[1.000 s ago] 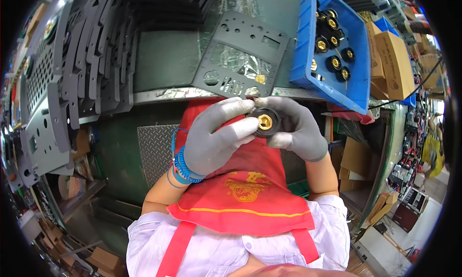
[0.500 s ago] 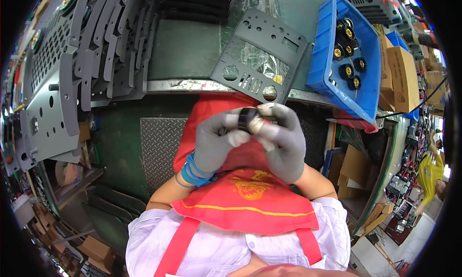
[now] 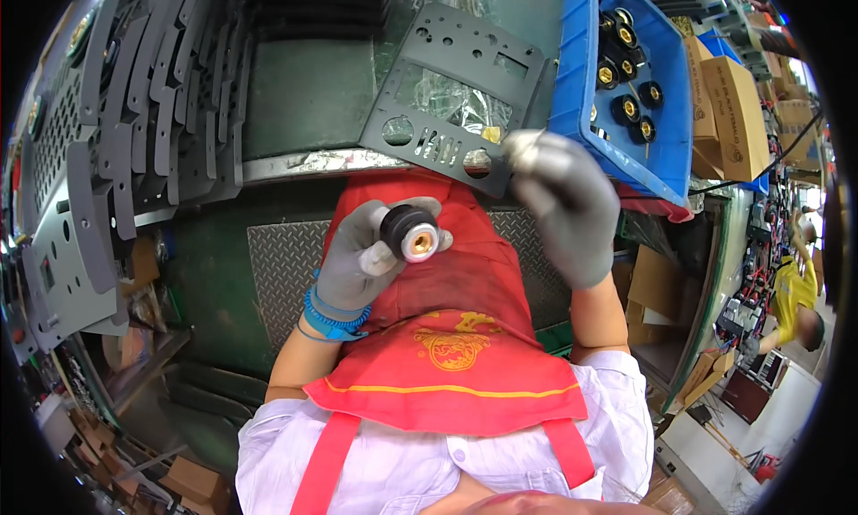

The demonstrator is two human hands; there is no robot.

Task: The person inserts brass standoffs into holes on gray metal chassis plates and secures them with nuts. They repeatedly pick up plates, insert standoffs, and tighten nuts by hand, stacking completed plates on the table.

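Observation:
My gloved left hand [image 3: 350, 263] is closed around a black round socket connector [image 3: 404, 222] with a pale ring and brass centre, held over my lap with the brass end facing up toward me. To the right, my gloved right hand [image 3: 576, 215] is raised near the bench edge, blurred by motion. Its fingertips are close to the lower right corner of a grey metal panel [image 3: 460, 54] with round and slotted cut-outs, which lies at an angle over the bench edge. Whether anything sits in those fingers is too smeared to make out.
A blue plastic bin [image 3: 572, 72] with several black and brass connectors [image 3: 625, 110] stands at the right of the bench. Cardboard boxes [image 3: 735, 122] are beyond it. Grey bent metal panels [image 3: 125, 113] stand stacked at the left. A person in yellow [image 3: 791, 296] is far right.
My hands have parted. The left has moved left and lower with the connector, now turned brass end up; the right has moved right and up toward the panel and bin.

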